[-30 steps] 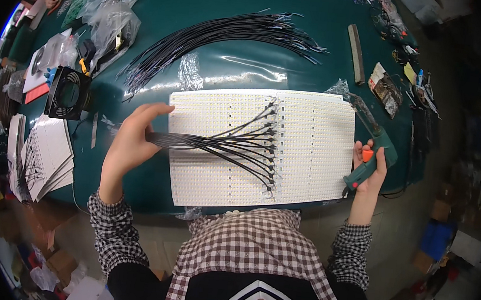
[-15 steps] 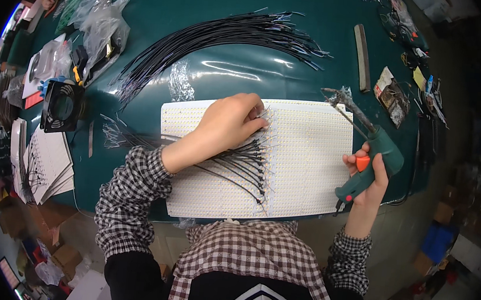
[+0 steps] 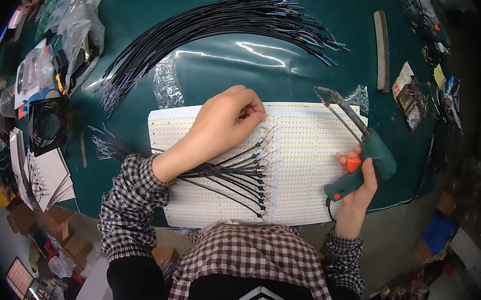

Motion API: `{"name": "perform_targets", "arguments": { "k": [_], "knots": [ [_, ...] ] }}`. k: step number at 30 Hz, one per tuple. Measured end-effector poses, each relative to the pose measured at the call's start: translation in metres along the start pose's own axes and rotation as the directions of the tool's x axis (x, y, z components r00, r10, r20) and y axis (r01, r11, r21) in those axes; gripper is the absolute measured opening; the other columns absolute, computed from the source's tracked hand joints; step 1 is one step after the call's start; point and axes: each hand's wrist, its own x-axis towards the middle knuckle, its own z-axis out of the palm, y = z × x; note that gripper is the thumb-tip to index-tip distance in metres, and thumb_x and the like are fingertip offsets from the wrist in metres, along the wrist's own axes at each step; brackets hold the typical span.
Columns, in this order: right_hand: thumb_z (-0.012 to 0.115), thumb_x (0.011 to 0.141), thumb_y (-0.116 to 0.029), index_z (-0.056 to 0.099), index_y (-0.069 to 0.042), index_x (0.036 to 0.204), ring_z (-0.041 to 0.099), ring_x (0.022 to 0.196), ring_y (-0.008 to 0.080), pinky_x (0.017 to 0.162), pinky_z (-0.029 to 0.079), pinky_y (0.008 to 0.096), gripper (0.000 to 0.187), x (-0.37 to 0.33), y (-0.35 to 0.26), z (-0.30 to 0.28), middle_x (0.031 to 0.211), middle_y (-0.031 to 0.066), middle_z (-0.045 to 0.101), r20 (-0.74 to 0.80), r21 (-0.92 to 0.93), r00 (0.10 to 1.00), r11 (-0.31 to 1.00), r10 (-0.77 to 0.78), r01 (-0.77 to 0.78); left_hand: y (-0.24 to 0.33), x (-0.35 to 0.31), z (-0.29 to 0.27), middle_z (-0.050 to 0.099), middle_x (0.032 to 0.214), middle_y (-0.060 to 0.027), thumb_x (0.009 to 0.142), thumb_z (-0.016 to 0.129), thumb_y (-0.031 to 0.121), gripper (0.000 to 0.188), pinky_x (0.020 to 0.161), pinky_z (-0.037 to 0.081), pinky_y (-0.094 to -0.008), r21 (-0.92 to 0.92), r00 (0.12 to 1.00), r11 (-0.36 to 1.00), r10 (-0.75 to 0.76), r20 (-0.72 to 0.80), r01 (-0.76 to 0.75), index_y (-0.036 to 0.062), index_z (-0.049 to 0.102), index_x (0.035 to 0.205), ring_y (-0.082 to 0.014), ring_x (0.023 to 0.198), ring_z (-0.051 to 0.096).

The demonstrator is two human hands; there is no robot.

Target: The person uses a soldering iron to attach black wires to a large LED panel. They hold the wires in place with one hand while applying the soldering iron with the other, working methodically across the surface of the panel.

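My right hand (image 3: 358,187) grips a green soldering gun (image 3: 380,157) with a red trigger. Its tip (image 3: 322,91) points up and left, above the far edge of a white LED panel board (image 3: 313,174). Over the board's left half, my left hand (image 3: 226,117) is closed in a pinch near the far edge. A small dark part of a wire shows between its fingers; the rest of that wire is hidden. Several black wires (image 3: 221,173) run from under my left forearm to a row of joints down the board's middle.
A large bundle of black wires (image 3: 206,22) lies beyond the board on the green table (image 3: 218,78). A grey bar (image 3: 381,51) and a torn packet (image 3: 410,97) lie far right. At left are a black fan (image 3: 49,126), plastic bags (image 3: 82,25) and stacked white boards (image 3: 49,178).
The view has shifted a little. The soldering gun has moved slightly left, and its tip has swung left over the board's far edge. My left hand stays pinched near the wire row.
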Motion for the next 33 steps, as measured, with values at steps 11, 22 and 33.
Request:
{"name": "perform_targets", "arguments": {
  "k": [11,22,33],
  "knots": [
    [0.070,0.093,-0.017,0.059,0.007,0.131,0.073,0.092,0.0297,0.086,0.063,0.0506,0.046,-0.032,-0.026,0.025,0.110,0.0190,0.068,0.000,-0.144,0.990,0.980,-0.138,0.137,0.002,0.005,0.011,0.065,0.085,-0.0102,0.088,0.073,0.007,0.007,0.065,0.053,-0.0350,-0.083,0.996,0.995,0.056,-0.075,-0.062,0.0018,0.068,0.087,-0.0232,0.071,0.066],
    [0.071,0.091,-0.010,0.064,0.010,0.125,0.075,0.088,0.0304,0.082,0.064,0.0446,0.041,-0.050,-0.032,0.039,0.104,0.0203,0.073,0.085,-0.345,0.988,0.927,-0.126,0.148,-0.009,0.014,0.013,0.062,0.080,-0.0040,0.081,0.074,0.003,0.007,0.064,0.047,-0.0253,-0.121,0.999,0.991,-0.054,-0.005,0.053,-0.0019,0.068,0.084,-0.0095,0.071,0.056],
    [0.073,0.091,-0.004,0.065,0.010,0.124,0.075,0.091,0.0290,0.081,0.063,0.0417,0.037,-0.049,-0.024,0.038,0.104,0.0187,0.074,0.105,-0.329,0.992,0.939,-0.072,0.103,-0.010,0.007,0.014,0.063,0.079,-0.0051,0.082,0.074,0.006,0.010,0.063,0.047,-0.0283,-0.129,0.994,0.988,-0.089,-0.065,0.080,-0.0011,0.067,0.082,-0.0126,0.069,0.058]
  ]
}}
